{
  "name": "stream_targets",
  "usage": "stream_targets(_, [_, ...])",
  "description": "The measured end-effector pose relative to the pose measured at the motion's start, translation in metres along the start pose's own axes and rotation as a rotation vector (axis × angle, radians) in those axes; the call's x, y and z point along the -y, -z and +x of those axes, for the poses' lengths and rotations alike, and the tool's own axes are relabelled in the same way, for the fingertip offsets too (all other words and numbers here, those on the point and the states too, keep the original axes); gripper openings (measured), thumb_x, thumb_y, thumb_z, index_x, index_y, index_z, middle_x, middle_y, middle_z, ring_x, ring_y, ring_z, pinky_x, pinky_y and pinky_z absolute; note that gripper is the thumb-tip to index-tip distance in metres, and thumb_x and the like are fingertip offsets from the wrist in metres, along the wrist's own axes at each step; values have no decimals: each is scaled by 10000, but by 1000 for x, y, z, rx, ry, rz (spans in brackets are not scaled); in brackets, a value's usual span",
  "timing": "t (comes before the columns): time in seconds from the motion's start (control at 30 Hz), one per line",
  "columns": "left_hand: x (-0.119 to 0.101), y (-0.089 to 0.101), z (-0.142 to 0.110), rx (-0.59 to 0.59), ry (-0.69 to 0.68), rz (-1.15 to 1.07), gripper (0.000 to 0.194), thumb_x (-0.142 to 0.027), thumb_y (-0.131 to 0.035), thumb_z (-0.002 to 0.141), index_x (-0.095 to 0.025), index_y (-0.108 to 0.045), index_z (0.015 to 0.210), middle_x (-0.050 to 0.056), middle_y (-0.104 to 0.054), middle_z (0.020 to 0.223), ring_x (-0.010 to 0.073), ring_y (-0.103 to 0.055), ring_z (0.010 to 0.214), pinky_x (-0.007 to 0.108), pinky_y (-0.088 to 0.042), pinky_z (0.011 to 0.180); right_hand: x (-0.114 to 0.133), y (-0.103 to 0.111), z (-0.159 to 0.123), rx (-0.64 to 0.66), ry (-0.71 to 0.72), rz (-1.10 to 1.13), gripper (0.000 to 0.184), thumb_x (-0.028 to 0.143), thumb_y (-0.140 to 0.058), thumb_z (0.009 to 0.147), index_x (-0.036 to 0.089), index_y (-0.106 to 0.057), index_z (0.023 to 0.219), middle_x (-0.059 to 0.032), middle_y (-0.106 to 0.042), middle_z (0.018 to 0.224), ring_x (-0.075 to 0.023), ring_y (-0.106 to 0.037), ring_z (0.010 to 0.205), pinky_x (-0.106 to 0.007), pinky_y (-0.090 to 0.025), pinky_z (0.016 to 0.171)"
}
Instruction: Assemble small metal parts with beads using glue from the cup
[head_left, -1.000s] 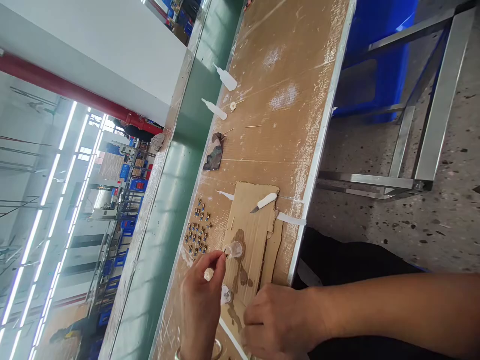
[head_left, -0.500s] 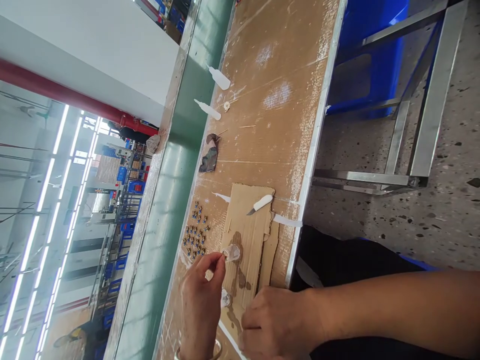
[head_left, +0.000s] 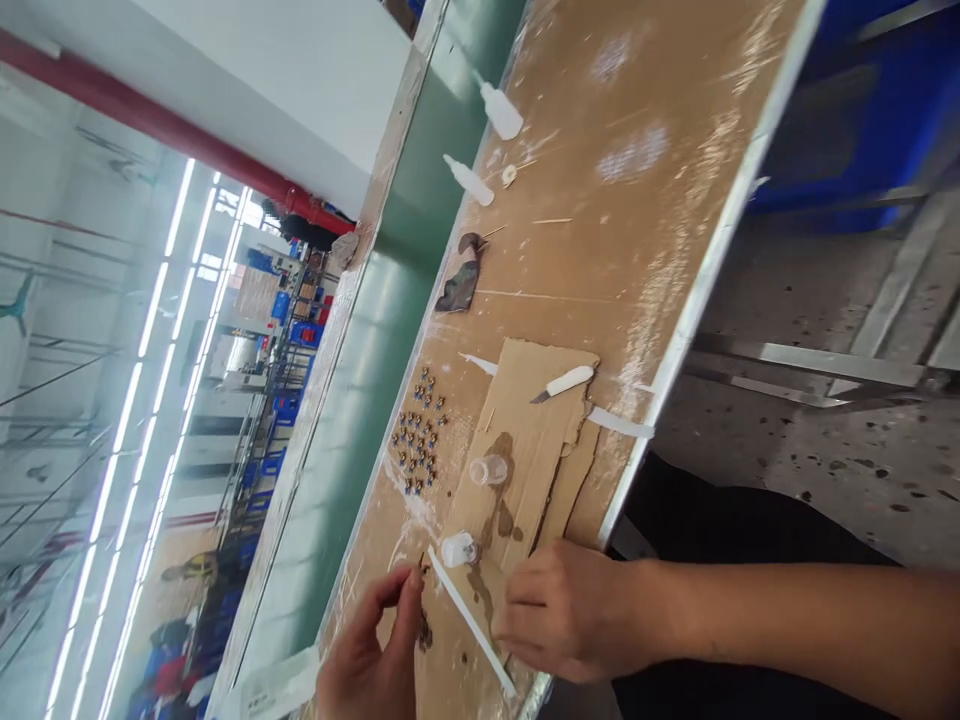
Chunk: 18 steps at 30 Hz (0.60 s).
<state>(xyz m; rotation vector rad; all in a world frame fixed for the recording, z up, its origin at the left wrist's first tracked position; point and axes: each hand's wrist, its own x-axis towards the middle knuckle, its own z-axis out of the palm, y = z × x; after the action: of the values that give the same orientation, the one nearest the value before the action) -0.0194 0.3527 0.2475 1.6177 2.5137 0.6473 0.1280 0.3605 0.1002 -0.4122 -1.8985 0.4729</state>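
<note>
My left hand (head_left: 379, 640) is at the lower left, thumb and forefinger pinched together. A tiny dark bit shows at their tips, too small to name. Several small dark pieces (head_left: 425, 632) lie beside these fingers. My right hand (head_left: 551, 610) is closed, its fingers curled down by the near end of the cardboard sheet (head_left: 525, 400); whatever they hold is hidden. Two small clear plastic cups, one nearer (head_left: 460, 549) and one farther (head_left: 489, 470), rest on the cardboard among dark wet stains. A white-handled knife (head_left: 564, 384) lies across its far end.
Small brass-and-blue parts (head_left: 418, 435) stand grouped beside the cardboard. Beyond lie a dark cloth scrap (head_left: 460, 275), wooden sticks (head_left: 553, 221) and two white squeeze bottles (head_left: 501, 112). A white strip (head_left: 472, 625) lies between my hands. The metal table edge (head_left: 697, 310) runs along my side.
The view has shifted and tilted. My left hand has moved from the mouth of the farther cup to beside the dark pieces, still pinched. My right hand stays curled near the cardboard.
</note>
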Motion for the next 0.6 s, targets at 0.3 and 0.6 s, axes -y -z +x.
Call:
stream_targets(0.3, [125, -13, -67, -227, 501, -369, 439, -484, -804, 438, -157, -716, 718, 35, -702, 687, 169, -635, 701, 240, -504, 680, 12, 5, 3, 47, -35, 93, 162, 160, -423, 919, 142, -572, 857, 2, -540, 681, -107, -474, 612, -247, -329, 570])
stream_targets(0.6, [136, -33, -88, -134, 482, -423, 387, -502, -751, 586, -155, -720, 754, 42, -706, 728, 174, -629, 710, 269, -496, 693, 23, -20, -2, 204, -22, 71, 155, 182, -429, 929, 147, -579, 915, -5, -539, 701, -116, -483, 648, -249, -348, 591])
